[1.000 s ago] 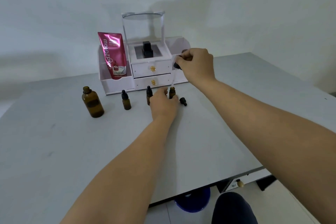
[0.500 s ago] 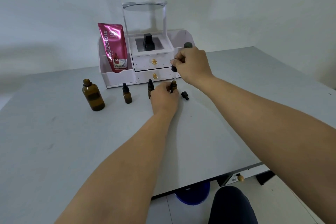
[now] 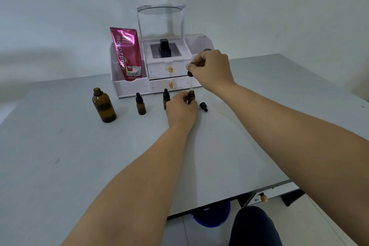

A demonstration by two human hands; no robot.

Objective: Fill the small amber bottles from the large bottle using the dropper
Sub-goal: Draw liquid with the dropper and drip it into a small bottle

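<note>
We are dosing the open bottle [image 3: 192,96], the rightmost small one. Our left hand [image 3: 180,109] is curling round it on the table [image 3: 60,156], and our right hand [image 3: 211,70] is pinching the dropper [image 3: 190,74] just above, its glass tip at the mouth. Its cap [image 3: 203,106] is lying just to the right. We are judging this the last fill, since the middle bottle [image 3: 166,96] and left bottle [image 3: 140,104] are wearing caps, though we cannot tell how full they are. The large bottle [image 3: 104,106] is standing uncapped at far left, partly full.
</note>
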